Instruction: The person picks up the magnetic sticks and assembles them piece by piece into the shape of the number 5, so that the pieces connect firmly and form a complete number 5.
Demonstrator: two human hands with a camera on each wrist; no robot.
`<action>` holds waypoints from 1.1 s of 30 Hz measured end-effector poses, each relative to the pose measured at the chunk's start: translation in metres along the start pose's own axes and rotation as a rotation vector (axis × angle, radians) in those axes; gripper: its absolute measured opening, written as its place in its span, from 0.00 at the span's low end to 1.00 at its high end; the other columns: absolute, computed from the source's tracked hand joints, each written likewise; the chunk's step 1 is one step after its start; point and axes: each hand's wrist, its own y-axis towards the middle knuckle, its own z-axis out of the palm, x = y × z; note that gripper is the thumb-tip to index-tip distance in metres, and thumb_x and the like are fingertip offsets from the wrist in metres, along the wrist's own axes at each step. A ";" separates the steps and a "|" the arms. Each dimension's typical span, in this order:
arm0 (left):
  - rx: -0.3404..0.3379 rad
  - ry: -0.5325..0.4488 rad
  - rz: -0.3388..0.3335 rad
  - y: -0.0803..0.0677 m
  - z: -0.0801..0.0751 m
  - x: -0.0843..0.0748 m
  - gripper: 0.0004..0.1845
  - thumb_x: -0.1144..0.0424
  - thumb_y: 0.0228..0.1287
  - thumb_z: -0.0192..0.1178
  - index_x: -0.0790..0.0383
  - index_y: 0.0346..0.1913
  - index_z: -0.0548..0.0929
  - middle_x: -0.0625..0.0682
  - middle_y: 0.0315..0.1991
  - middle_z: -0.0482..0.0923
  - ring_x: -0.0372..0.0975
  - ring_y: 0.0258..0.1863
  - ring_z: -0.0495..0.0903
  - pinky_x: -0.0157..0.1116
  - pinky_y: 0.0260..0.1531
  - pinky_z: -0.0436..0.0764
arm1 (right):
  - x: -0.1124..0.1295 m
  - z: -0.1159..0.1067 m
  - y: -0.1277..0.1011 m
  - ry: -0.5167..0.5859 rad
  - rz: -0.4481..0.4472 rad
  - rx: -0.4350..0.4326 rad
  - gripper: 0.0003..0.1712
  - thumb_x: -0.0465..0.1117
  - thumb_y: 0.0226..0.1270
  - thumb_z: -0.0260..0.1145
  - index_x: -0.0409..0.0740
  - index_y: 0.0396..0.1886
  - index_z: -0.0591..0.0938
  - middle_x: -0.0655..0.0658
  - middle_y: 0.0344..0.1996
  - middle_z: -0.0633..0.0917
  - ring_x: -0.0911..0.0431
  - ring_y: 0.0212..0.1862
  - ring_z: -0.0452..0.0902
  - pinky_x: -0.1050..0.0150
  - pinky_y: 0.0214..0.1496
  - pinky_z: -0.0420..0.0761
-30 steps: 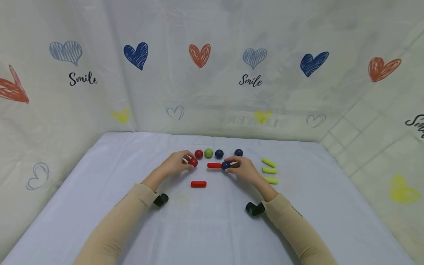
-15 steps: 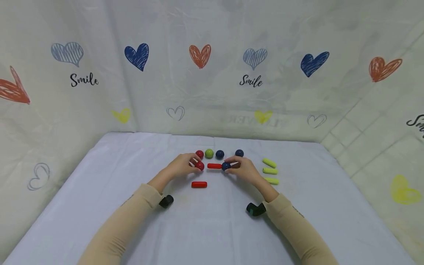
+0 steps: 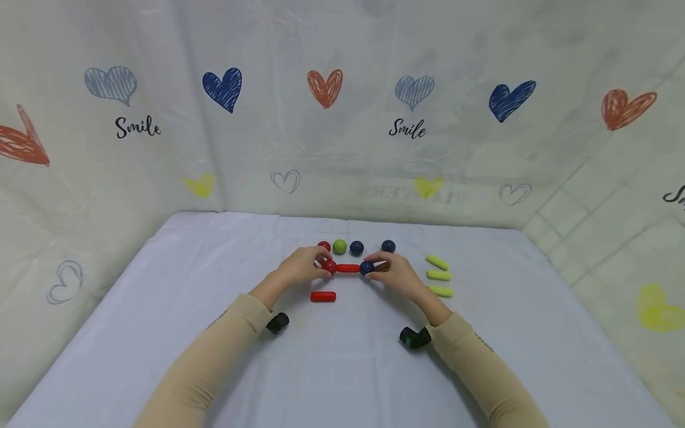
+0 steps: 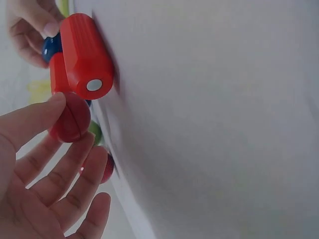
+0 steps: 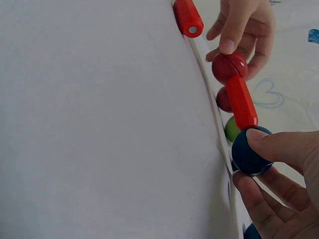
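Observation:
My left hand pinches a glossy red ball between thumb and fingers. In my right hand a dark blue ball is pinched the same way. A red faceted rod spans the two balls, one end at the blue ball and the other meeting the red one. Whether the red ball is fixed to the rod cannot be told. Something dark brown, partly hidden, shows by the right fingers. Nearer the body lies a second red rod, with a silvery disc on its end in the left wrist view.
Behind the hands stand another red ball, a green ball and two more blue balls, one of them beside the green. Three yellow-green rods lie right of the right hand. A white cloth covers the table.
The left hand has moved right with its red ball, closing the gap until the ball meets the red rod's left end. My right hand has stayed nearly still, holding the blue ball.

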 end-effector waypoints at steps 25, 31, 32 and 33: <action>0.021 0.008 -0.047 0.009 0.004 0.003 0.19 0.66 0.65 0.71 0.60 0.57 0.82 0.55 0.51 0.83 0.46 0.49 0.79 0.44 0.53 0.80 | -0.003 0.001 0.008 -0.086 0.000 0.041 0.21 0.35 0.64 0.75 0.40 0.57 0.85 0.41 0.53 0.85 0.48 0.49 0.84 0.55 0.48 0.83; 0.026 0.023 -0.030 0.004 -0.003 0.000 0.23 0.63 0.66 0.70 0.60 0.63 0.81 0.57 0.55 0.81 0.48 0.54 0.78 0.48 0.56 0.78 | -0.001 0.000 0.007 -0.088 -0.009 0.044 0.21 0.35 0.64 0.75 0.40 0.57 0.85 0.41 0.53 0.85 0.48 0.49 0.84 0.54 0.49 0.83; 0.023 0.029 -0.024 0.002 -0.005 -0.001 0.23 0.63 0.65 0.71 0.60 0.62 0.81 0.57 0.56 0.81 0.48 0.53 0.78 0.48 0.55 0.79 | -0.001 0.000 0.008 -0.086 -0.010 0.047 0.21 0.35 0.64 0.75 0.40 0.57 0.85 0.41 0.54 0.85 0.47 0.49 0.84 0.54 0.49 0.83; 0.018 0.034 -0.019 0.001 -0.006 -0.001 0.23 0.63 0.65 0.71 0.60 0.62 0.81 0.57 0.55 0.80 0.48 0.52 0.78 0.47 0.53 0.79 | 0.000 -0.001 0.008 -0.086 -0.009 0.049 0.21 0.35 0.64 0.75 0.40 0.57 0.85 0.41 0.54 0.85 0.47 0.49 0.84 0.54 0.50 0.83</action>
